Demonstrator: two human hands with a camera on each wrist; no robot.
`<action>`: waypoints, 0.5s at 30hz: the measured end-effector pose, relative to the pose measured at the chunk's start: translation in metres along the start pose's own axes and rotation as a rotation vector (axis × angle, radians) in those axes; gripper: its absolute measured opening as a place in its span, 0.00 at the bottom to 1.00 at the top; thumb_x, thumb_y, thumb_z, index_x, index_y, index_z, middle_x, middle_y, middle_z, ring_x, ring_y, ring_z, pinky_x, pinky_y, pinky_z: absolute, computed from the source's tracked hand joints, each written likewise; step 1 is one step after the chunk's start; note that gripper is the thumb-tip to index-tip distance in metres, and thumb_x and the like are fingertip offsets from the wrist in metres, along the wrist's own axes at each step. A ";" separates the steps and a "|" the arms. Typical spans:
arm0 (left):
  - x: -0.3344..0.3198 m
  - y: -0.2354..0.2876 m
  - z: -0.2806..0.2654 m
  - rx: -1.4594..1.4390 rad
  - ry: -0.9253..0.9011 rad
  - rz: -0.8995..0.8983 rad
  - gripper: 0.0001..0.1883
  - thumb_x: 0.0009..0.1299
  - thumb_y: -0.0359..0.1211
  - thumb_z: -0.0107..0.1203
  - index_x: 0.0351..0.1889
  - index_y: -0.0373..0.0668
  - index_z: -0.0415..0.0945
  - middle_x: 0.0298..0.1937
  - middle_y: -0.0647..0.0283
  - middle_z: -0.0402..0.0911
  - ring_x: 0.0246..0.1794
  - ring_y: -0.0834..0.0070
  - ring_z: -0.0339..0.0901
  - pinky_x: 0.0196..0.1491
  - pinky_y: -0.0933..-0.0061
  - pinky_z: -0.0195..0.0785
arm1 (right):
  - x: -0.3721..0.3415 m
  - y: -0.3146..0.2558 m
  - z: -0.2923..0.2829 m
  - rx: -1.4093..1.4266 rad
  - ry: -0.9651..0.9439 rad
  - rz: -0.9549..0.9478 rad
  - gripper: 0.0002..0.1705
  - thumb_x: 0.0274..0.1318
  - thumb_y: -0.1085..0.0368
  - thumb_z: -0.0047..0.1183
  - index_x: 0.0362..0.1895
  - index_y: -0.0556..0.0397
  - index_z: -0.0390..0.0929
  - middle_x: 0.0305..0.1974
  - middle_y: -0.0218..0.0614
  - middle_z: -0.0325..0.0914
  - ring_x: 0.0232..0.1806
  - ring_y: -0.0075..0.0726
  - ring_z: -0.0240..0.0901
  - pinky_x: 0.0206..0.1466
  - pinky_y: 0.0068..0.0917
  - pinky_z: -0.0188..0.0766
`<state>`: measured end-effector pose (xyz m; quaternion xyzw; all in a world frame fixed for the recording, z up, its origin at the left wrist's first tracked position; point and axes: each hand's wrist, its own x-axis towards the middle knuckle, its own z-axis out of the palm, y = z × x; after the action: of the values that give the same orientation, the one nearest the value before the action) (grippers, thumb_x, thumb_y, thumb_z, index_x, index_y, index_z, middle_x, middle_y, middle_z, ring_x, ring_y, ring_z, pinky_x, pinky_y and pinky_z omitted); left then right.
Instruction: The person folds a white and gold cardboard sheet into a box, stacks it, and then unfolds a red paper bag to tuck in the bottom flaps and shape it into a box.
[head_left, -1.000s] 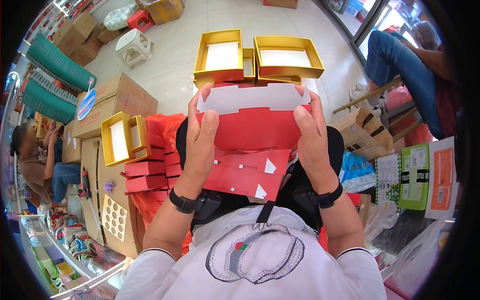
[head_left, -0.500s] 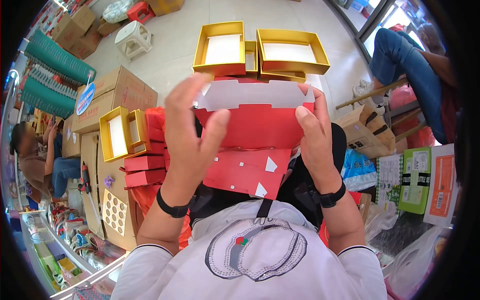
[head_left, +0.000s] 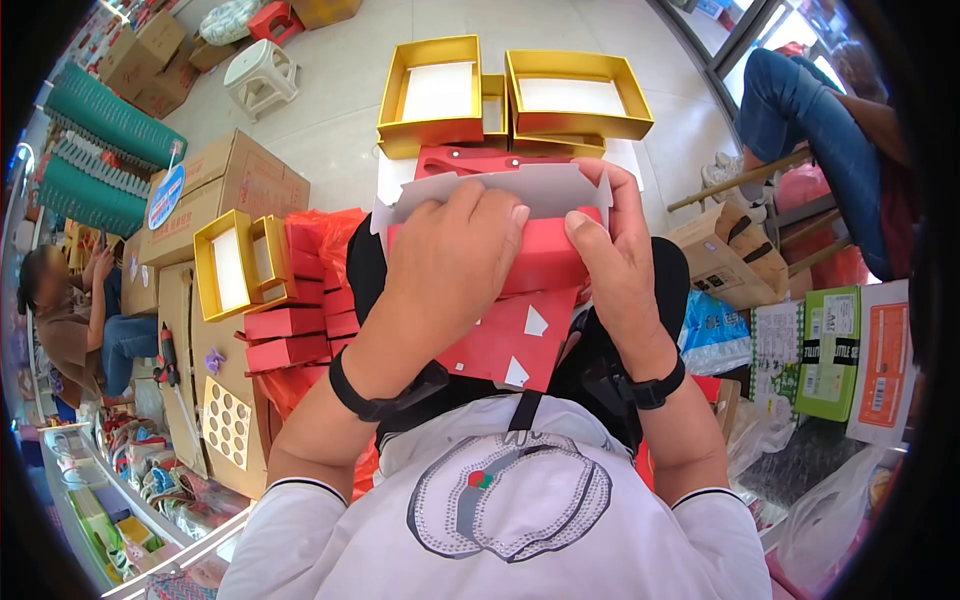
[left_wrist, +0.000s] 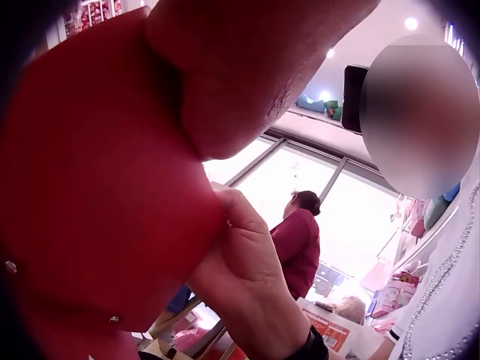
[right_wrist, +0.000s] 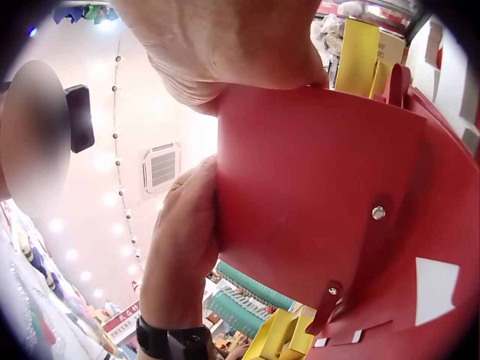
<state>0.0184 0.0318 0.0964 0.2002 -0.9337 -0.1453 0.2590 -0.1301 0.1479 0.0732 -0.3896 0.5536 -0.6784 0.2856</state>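
Observation:
A red cardboard box (head_left: 550, 268) with a pale inner flap (head_left: 568, 188) is held over the person's lap. My left hand (head_left: 450, 255) reaches across its front, fingers bent over the upper edge where the flap folds. At the right end my right hand (head_left: 622, 265) grips the card, thumb on the front face and fingers behind. Below spreads a red sheet (head_left: 500, 345) with white patches, joined or overlapping in this view. The right wrist view shows the smooth red panel (right_wrist: 307, 172) with metal studs (right_wrist: 378, 213) and a strap; the box's inside is mostly hidden.
Gold-lined open boxes (head_left: 430, 95) stand ahead on a white surface, beside another red piece (head_left: 470, 160) with a strap. Left are stacked red boxes (head_left: 290, 335), a carton (head_left: 225, 185), a glue gun (head_left: 168, 355) and a sticker sheet (head_left: 227, 422). Another person sits at right.
My left hand let go of the left end, lifted, and moved right across the front onto the upper edge. My right hand stays at the right end; the flap now tilts differently.

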 end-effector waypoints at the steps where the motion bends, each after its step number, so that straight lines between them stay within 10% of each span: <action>1: 0.001 -0.001 0.000 -0.015 -0.053 -0.042 0.10 0.82 0.36 0.51 0.43 0.41 0.79 0.41 0.52 0.81 0.38 0.47 0.78 0.39 0.50 0.70 | 0.000 -0.001 0.000 -0.012 -0.007 -0.018 0.28 0.67 0.66 0.50 0.70 0.59 0.65 0.63 0.41 0.70 0.66 0.32 0.66 0.73 0.29 0.61; 4: 0.004 -0.008 0.000 -0.058 -0.058 -0.057 0.11 0.83 0.36 0.49 0.44 0.40 0.77 0.40 0.48 0.81 0.38 0.44 0.79 0.39 0.49 0.71 | 0.005 0.000 -0.008 0.323 -0.022 0.132 0.30 0.69 0.62 0.50 0.72 0.60 0.65 0.60 0.39 0.71 0.65 0.30 0.67 0.71 0.28 0.62; 10: 0.007 -0.004 -0.005 -0.145 -0.150 -0.147 0.10 0.83 0.36 0.49 0.50 0.40 0.75 0.42 0.47 0.81 0.40 0.43 0.79 0.41 0.49 0.72 | 0.008 -0.004 -0.022 -0.010 -0.155 0.256 0.29 0.73 0.58 0.49 0.72 0.58 0.67 0.58 0.37 0.76 0.57 0.23 0.71 0.63 0.23 0.67; 15: 0.002 -0.014 -0.006 -0.125 0.246 0.107 0.14 0.81 0.37 0.51 0.58 0.41 0.76 0.52 0.53 0.82 0.52 0.52 0.80 0.54 0.56 0.75 | 0.015 -0.011 -0.025 -0.097 -0.156 0.269 0.29 0.73 0.58 0.50 0.72 0.60 0.67 0.54 0.37 0.79 0.55 0.24 0.72 0.62 0.23 0.68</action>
<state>0.0237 0.0179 0.0969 0.1499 -0.8933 -0.1637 0.3908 -0.1582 0.1512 0.0850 -0.3767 0.6089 -0.5743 0.3968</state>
